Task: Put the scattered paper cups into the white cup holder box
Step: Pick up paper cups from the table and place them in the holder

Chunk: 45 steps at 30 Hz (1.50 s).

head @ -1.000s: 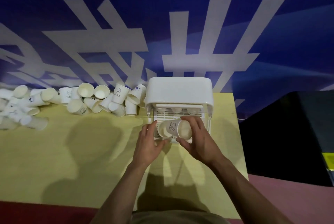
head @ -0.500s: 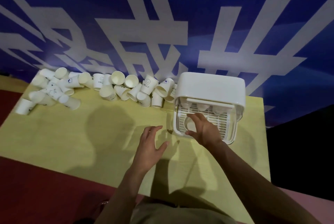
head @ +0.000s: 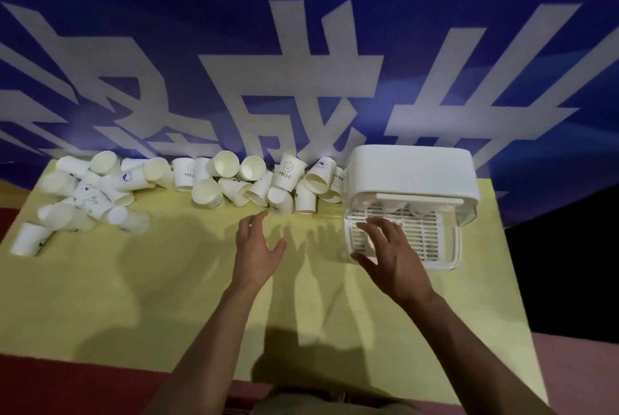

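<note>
Far left of the white cup holder box (head: 411, 169), a loose heap of paper cups (head: 90, 193) lies on the yellow tabletop (head: 160, 297), most tipped on their sides, one outlier (head: 28, 243) lying nearest the tabletop's left edge; closer to the box, a second cluster (head: 268, 181) runs right up to its left wall, a few standing upright with "HELLO" print, others on their sides with mouths facing various ways.

Left hand (head: 256, 247) hovers over bare tabletop left of the box, fingers (head: 259, 218) spread apart and straight, holding nothing; fingertips point toward the near edge of the second cluster, just short of a tipped cup (head: 279, 201) there.

Right hand (head: 390, 255) is at the box's open front over the slatted tray (head: 425, 237), fingers splayed, nothing gripped; thumb at the tray's front left corner.

Inside the box, under the lid, a few cups (head: 395, 207) sit at the back; exact count unclear.

Judgement: the left hand is plainly the nearer to the remaining cups, which lie ahead of and slightly right of its fingers; the closest cups lie with long axis roughly pointing away from the person, so a sideways grip across the wall looks the natural take; most of the task remains.
</note>
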Each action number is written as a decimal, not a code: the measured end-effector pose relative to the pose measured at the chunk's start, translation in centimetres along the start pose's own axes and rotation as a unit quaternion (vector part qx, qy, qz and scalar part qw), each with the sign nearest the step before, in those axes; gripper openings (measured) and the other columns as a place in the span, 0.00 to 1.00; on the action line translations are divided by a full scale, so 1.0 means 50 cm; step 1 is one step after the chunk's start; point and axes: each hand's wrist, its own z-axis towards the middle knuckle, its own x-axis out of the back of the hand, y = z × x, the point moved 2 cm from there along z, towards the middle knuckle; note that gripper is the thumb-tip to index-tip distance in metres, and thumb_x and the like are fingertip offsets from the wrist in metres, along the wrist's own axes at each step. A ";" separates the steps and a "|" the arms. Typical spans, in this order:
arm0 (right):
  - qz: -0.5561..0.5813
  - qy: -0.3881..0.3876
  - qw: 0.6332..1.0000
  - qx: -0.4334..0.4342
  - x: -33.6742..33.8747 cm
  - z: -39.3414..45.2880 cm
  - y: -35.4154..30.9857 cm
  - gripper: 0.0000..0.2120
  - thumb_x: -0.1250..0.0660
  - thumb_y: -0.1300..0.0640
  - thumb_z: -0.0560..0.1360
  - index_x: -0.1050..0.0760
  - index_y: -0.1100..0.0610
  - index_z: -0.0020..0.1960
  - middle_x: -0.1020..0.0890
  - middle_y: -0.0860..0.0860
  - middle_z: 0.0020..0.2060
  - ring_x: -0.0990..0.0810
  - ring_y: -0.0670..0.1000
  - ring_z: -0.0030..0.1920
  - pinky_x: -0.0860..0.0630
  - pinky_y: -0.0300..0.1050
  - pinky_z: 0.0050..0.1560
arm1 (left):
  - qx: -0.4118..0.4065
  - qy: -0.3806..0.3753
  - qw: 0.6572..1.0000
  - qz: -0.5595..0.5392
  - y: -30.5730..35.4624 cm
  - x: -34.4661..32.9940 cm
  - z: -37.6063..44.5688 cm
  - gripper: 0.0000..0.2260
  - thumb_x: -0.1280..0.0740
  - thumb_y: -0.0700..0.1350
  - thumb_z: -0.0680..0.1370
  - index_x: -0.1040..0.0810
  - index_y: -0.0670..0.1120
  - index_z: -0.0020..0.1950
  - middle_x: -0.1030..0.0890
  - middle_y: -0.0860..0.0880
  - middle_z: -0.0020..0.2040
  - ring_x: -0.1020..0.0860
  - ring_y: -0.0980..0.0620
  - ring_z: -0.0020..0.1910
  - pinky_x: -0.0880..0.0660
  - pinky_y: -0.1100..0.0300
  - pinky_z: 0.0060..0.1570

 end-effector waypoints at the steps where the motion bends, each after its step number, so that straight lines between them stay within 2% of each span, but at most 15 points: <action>1: -0.006 0.010 1.000 -0.008 0.001 0.000 -0.022 0.25 0.25 0.48 0.76 0.26 0.54 0.69 0.24 0.52 0.66 0.25 0.58 0.64 0.20 0.53 0.52 | -0.001 -0.003 1.000 0.010 -0.008 0.006 0.033 0.32 0.24 0.50 0.74 0.33 0.48 0.75 0.33 0.47 0.70 0.33 0.43 0.70 0.33 0.50 0.69; 4: -0.037 0.036 0.999 -0.012 0.002 0.009 -0.081 0.20 0.25 0.50 0.75 0.23 0.54 0.64 0.22 0.49 0.61 0.24 0.54 0.60 0.19 0.49 0.46 | -0.002 -0.021 0.999 0.043 -0.021 0.008 0.126 0.35 0.24 0.52 0.74 0.35 0.47 0.76 0.34 0.45 0.72 0.33 0.40 0.70 0.31 0.46 0.67; 10: -0.062 0.043 0.996 -0.041 -0.024 0.014 -0.131 0.16 0.27 0.53 0.77 0.22 0.54 0.64 0.22 0.48 0.60 0.23 0.54 0.59 0.20 0.48 0.51 | -0.025 -0.062 0.994 0.082 -0.029 -0.049 0.236 0.36 0.23 0.55 0.71 0.35 0.48 0.74 0.30 0.46 0.70 0.30 0.40 0.66 0.26 0.45 0.57; 16: -0.087 0.033 0.991 -0.092 -0.048 0.025 -0.162 0.15 0.28 0.52 0.77 0.22 0.52 0.63 0.21 0.47 0.59 0.23 0.53 0.56 0.21 0.47 0.50 | -0.007 -0.040 0.996 0.081 -0.025 -0.066 0.259 0.32 0.23 0.52 0.71 0.33 0.48 0.71 0.22 0.44 0.63 0.26 0.39 0.61 0.25 0.46 0.52; 19: -0.097 0.036 0.990 -0.101 -0.045 0.044 -0.176 0.14 0.29 0.52 0.78 0.22 0.53 0.62 0.21 0.47 0.58 0.22 0.54 0.54 0.21 0.48 0.49 | -0.019 -0.039 0.996 0.083 -0.032 -0.055 0.248 0.31 0.24 0.51 0.72 0.31 0.47 0.71 0.22 0.44 0.63 0.25 0.39 0.60 0.25 0.47 0.51; 23: -0.104 0.034 0.990 -0.087 -0.054 0.089 -0.192 0.15 0.29 0.52 0.78 0.23 0.54 0.64 0.21 0.49 0.59 0.23 0.56 0.56 0.21 0.50 0.52 | -0.040 -0.042 0.996 0.071 -0.064 -0.026 0.206 0.31 0.25 0.51 0.72 0.32 0.48 0.72 0.23 0.44 0.63 0.25 0.38 0.60 0.24 0.46 0.52; 26: -0.110 0.015 0.990 -0.085 -0.078 0.146 -0.203 0.18 0.30 0.49 0.79 0.25 0.55 0.66 0.22 0.52 0.61 0.24 0.57 0.57 0.21 0.52 0.52 | -0.066 -0.056 0.995 0.046 -0.102 0.009 0.166 0.32 0.25 0.50 0.73 0.34 0.51 0.74 0.25 0.46 0.64 0.24 0.41 0.59 0.23 0.48 0.51; 30: -0.115 -0.021 0.990 -0.072 -0.132 0.227 -0.219 0.28 0.26 0.49 0.76 0.29 0.57 0.72 0.24 0.58 0.64 0.23 0.61 0.58 0.20 0.57 0.55 | -0.080 -0.068 0.994 0.002 -0.169 0.066 0.127 0.34 0.24 0.44 0.72 0.33 0.52 0.75 0.29 0.49 0.62 0.22 0.45 0.56 0.22 0.53 0.46; 33: -0.118 -0.052 0.989 -0.067 -0.174 0.274 -0.236 0.31 0.23 0.49 0.74 0.29 0.56 0.73 0.24 0.59 0.64 0.24 0.63 0.60 0.19 0.61 0.52 | -0.056 -0.062 0.996 -0.016 -0.221 0.104 0.103 0.34 0.24 0.42 0.72 0.33 0.51 0.75 0.30 0.50 0.62 0.22 0.45 0.55 0.23 0.54 0.47; 37: -0.121 -0.101 0.986 -0.061 -0.228 0.312 -0.253 0.35 0.22 0.46 0.72 0.31 0.55 0.74 0.27 0.60 0.67 0.26 0.62 0.62 0.19 0.59 0.52 | -0.025 -0.072 0.997 -0.017 -0.284 0.137 0.079 0.34 0.24 0.41 0.71 0.33 0.50 0.75 0.30 0.50 0.62 0.22 0.46 0.57 0.24 0.57 0.51; 40: -0.119 -0.126 0.983 -0.056 -0.268 0.322 -0.255 0.40 0.22 0.42 0.71 0.34 0.55 0.76 0.28 0.60 0.69 0.27 0.62 0.63 0.19 0.59 0.56 | -0.003 -0.080 0.997 -0.008 -0.320 0.149 0.069 0.33 0.28 0.47 0.70 0.31 0.47 0.74 0.29 0.49 0.60 0.23 0.45 0.57 0.23 0.53 0.56; 42: -0.121 -0.138 0.981 -0.062 -0.289 0.328 -0.256 0.44 0.23 0.40 0.70 0.37 0.55 0.78 0.29 0.60 0.70 0.29 0.63 0.65 0.21 0.61 0.58 | 0.012 -0.083 0.996 -0.005 -0.335 0.150 0.065 0.34 0.33 0.53 0.67 0.30 0.48 0.73 0.28 0.49 0.59 0.24 0.46 0.56 0.24 0.50 0.57; 45: -0.142 -0.151 0.976 -0.064 -0.311 0.341 -0.262 0.47 0.24 0.38 0.71 0.42 0.52 0.82 0.31 0.60 0.73 0.32 0.63 0.69 0.25 0.62 0.64 | 0.041 -0.094 0.995 0.001 -0.344 0.149 0.063 0.36 0.36 0.57 0.65 0.30 0.49 0.74 0.28 0.49 0.59 0.25 0.45 0.57 0.25 0.49 0.59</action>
